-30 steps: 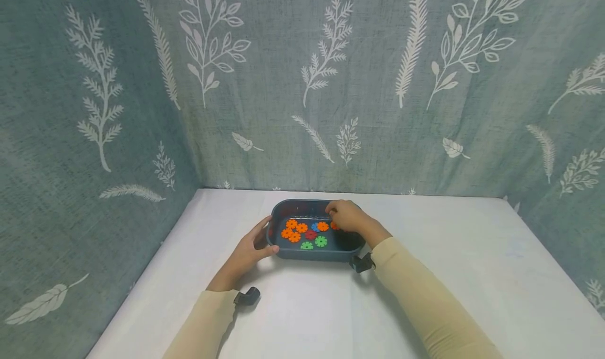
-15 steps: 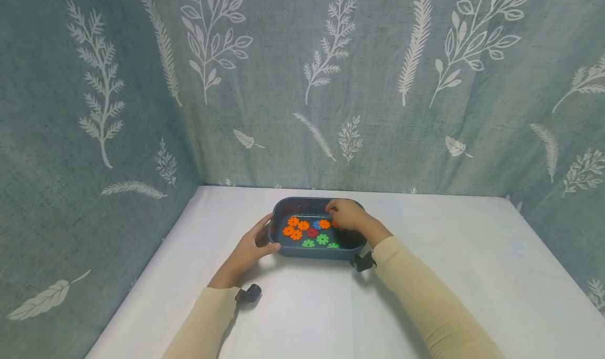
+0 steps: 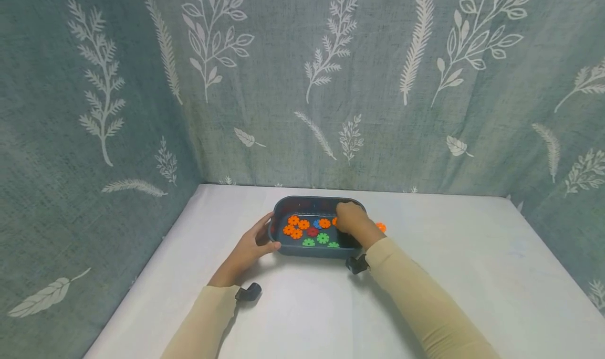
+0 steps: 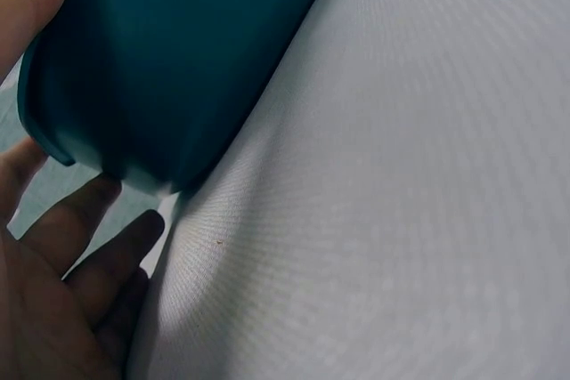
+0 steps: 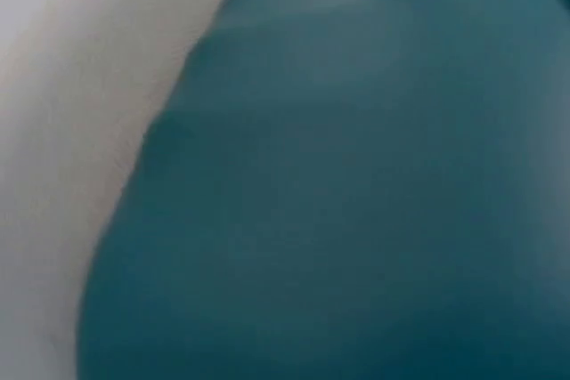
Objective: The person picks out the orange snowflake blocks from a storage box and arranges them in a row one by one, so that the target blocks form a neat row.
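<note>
A dark blue-grey rectangular tub (image 3: pixel 309 251) with rounded corners stands on the white table. Flower-shaped plastic discs lie inside: several orange discs (image 3: pixel 293 220), a blue disc (image 3: pixel 317 224), a red disc (image 3: pixel 313 232) and several green discs (image 3: pixel 323 238). My left hand (image 3: pixel 249 249) grips the tub's left end, thumb at the front corner, fingers along the side; the left wrist view shows the tub wall (image 4: pixel 178 60) between them. My right hand (image 3: pixel 353 220) reaches into the tub's right part; its fingertips are hidden, so I cannot tell what they hold.
An orange disc (image 3: pixel 381 227) shows just past my right wrist, outside the tub. The white cloth-covered table (image 3: pixel 302 312) spreads around the tub. A patterned green-grey curtain (image 3: pixel 283 86) stands behind and on the left. The right wrist view is mostly filled by the tub's outer wall (image 5: pixel 312 184).
My right hand has shifted slightly and its fingers have turned out of sight. An orange disc now shows beyond the wrist. A green disc at the front right has come into view. The left hand keeps its hold.
</note>
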Demonstrator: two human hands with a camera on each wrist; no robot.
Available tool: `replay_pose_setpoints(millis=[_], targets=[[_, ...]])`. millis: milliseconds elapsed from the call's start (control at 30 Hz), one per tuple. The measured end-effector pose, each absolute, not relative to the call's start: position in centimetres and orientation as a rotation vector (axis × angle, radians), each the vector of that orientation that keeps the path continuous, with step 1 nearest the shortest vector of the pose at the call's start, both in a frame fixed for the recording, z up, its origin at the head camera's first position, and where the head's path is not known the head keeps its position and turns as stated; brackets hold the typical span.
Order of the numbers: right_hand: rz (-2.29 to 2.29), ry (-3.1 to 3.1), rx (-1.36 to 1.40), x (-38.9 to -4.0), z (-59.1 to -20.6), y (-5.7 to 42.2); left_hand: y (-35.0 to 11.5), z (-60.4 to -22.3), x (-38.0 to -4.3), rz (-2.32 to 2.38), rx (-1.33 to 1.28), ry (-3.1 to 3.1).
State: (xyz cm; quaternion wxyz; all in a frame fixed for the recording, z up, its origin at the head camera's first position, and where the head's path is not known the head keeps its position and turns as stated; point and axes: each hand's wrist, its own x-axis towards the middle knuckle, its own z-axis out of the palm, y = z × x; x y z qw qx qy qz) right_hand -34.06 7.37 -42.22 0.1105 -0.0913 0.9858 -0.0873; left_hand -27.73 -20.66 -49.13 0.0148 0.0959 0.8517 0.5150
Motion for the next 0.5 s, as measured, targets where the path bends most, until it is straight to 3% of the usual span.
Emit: replay_pose_setpoints(millis=[500], targets=[[-0.316, 2.947, -0.401, -34.3, -43.7, 7.1, -20.7, -49.0, -27.7, 1.582, 0.294, 2.660]])
